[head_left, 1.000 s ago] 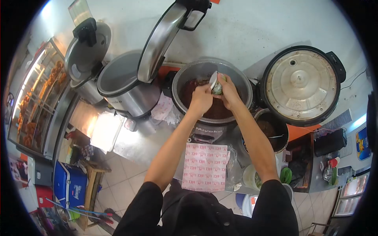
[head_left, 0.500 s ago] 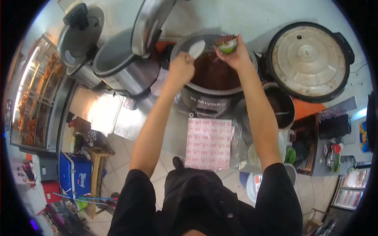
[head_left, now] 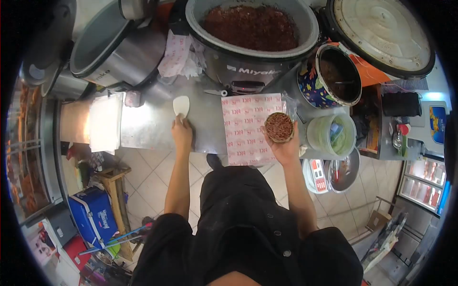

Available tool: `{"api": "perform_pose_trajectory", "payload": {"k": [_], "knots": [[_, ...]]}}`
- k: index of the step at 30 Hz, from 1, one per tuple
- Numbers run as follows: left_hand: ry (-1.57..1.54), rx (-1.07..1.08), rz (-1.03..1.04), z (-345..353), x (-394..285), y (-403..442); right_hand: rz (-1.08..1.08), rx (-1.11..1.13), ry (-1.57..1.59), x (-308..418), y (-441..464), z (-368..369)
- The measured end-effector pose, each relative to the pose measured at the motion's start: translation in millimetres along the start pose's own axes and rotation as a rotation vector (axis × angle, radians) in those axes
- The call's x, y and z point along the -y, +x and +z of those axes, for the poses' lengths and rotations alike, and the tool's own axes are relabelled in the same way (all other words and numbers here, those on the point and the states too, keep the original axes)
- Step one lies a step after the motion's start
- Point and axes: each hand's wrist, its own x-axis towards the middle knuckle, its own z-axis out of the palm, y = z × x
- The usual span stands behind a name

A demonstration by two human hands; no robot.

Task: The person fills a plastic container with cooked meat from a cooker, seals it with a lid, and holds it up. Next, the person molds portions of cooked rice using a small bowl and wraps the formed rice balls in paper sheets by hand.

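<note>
My left hand (head_left: 182,136) is closed around the handle of a white rice paddle (head_left: 181,106), whose blade points away from me just above the steel counter. In my right hand (head_left: 287,151) is a small round bowl (head_left: 279,127) filled to the rim with reddish-brown rice. The bowl is over the right part of a printed paper sheet (head_left: 243,125) lying on the counter; whether it touches the paper I cannot tell. Beyond the sheet stands an open Miyako rice cooker (head_left: 219,62), with more of the brown rice inside.
Another open cooker (head_left: 126,59) stands at the left, near stacked white paper (head_left: 105,123). On the right are a patterned pot (head_left: 312,85) with a ladle, a clear tub (head_left: 318,136) with greenish contents, and a large lidded cooker (head_left: 381,28). A scale (head_left: 316,175) sits lower right.
Both hands have come back from over the rice cooker toward me. The paddle is now low at the left, and the rice-filled bowl is over the printed paper. My view has tilted down.
</note>
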Motion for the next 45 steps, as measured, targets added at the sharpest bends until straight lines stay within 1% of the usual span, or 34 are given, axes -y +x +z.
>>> {"api": "perform_pose_trajectory", "payload": {"k": [2,3,5,6,7,9,10,11,14,16,19,21,22,25,27,28,30,31,32,34,35,36,38,41,44,45], "knots": [[0.315,-0.079,0.084,-11.5,-22.8,-6.7,-0.111,-0.103,-0.100,-16.5,-0.1,-8.8],[0.274,-0.033,0.136,-9.4,-26.6,-14.3,-0.168,-0.147,-0.149,-23.0,3.4,-11.6],[0.196,0.051,0.245,-9.6,-33.7,-36.0,-0.510,-0.295,-0.802,-36.8,14.8,-24.4],[0.082,0.246,0.493,5.5,-26.5,-55.9,-0.676,-0.366,-1.130,-43.6,20.5,-29.9],[-0.036,0.444,0.738,20.1,-20.5,-79.1,-0.664,-0.302,-1.151,-51.6,22.5,-23.9],[-0.257,0.458,0.939,20.6,-46.5,-118.1,-0.796,-0.240,-1.859,-79.6,37.8,-45.2],[-0.263,0.507,0.928,19.9,-46.5,-125.3,-0.839,-0.190,-2.218,-87.7,42.5,-55.1],[-0.269,0.566,0.917,14.7,-43.7,-135.2,-0.823,-0.137,-2.176,-86.4,44.7,-56.1],[-0.201,0.626,0.925,9.1,-49.7,-135.8,-0.713,-0.151,-2.198,-83.0,39.5,-45.5],[-0.133,0.650,0.941,5.5,-62.9,-135.7,-0.684,-0.154,-2.204,-81.3,39.4,-45.6],[-0.069,0.627,1.078,21.5,-55.3,-144.2,-0.608,-0.206,-2.187,-85.3,42.8,-43.4],[0.004,0.661,1.115,25.0,-53.3,-152.1,-0.544,-0.234,-2.168,-83.7,41.7,-38.4],[0.044,0.675,1.127,25.4,-55.5,-153.6,-0.566,-0.241,-2.159,-81.8,40.2,-34.2],[0.048,0.576,1.121,25.2,-57.3,-156.1,-0.616,-0.233,-2.106,-78.6,28.0,-20.5],[0.096,0.799,0.997,13.6,-71.4,-146.0,-0.656,-0.225,-2.050,-65.2,18.1,-9.9],[0.120,0.908,0.928,6.8,-79.5,-141.5,-0.733,-0.289,-2.037,-54.5,14.1,-12.0],[0.043,0.822,0.929,-0.4,-86.3,-131.4,-0.897,-0.410,-1.998,-22.9,8.0,-24.5],[0.008,0.774,0.932,-1.4,-87.8,-125.2,-0.861,-0.536,-2.013,-5.4,11.3,-38.5],[0.017,0.823,0.883,-0.3,-89.3,-119.6,-0.816,-0.666,-2.023,9.6,17.4,-56.2],[0.030,0.937,0.777,0.3,-89.9,-117.0,-0.739,-0.723,-2.153,29.1,24.6,-80.8],[-0.017,0.904,0.764,0.7,-86.6,-117.4,-0.698,-0.754,-2.220,32.9,25.3,-87.7],[-0.065,0.868,0.752,2.8,-81.4,-115.8,-0.749,-0.686,-2.219,33.1,23.4,-94.2],[-0.141,0.836,0.727,0.1,-81.2,-111.6,-0.847,-0.546,-2.215,31.3,0.6,-69.1],[-0.214,0.835,0.698,-6.2,-88.5,-101.9,-0.813,0.149,-2.173,23.2,-23.7,-70.4],[-0.278,0.810,0.702,-9.4,-88.6,-98.6,-0.703,0.330,-2.272,13.8,-37.1,-69.5],[-0.313,0.781,0.717,-11.4,-89.5,-98.1,-0.703,0.326,-2.295,11.0,-33.0,-80.2]]}}
